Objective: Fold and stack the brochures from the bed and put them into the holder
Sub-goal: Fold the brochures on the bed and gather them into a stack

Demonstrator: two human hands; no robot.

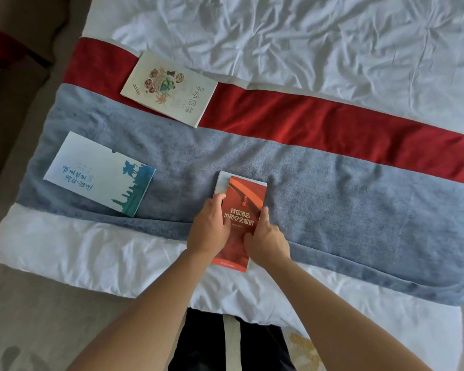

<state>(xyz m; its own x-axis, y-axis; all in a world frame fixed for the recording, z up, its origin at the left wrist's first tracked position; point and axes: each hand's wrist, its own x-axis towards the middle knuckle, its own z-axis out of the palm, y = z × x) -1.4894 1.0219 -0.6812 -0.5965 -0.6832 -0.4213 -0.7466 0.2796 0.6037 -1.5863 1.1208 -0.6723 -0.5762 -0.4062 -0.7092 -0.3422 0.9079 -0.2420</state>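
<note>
While the left hand [212,226] and right hand [265,238] clamp the sides of the folded red brochure [243,207] near the bed's [332,44] foot edge, little looks finished. The blue brochure [99,175] and food brochure [169,89] lie apart toward the left edge, unstacked; no holder shows.

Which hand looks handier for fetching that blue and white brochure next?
Probably the left hand: the blue and white brochure lies on its side of the bed, while the right hand grips the red brochure from the far edge.
</note>
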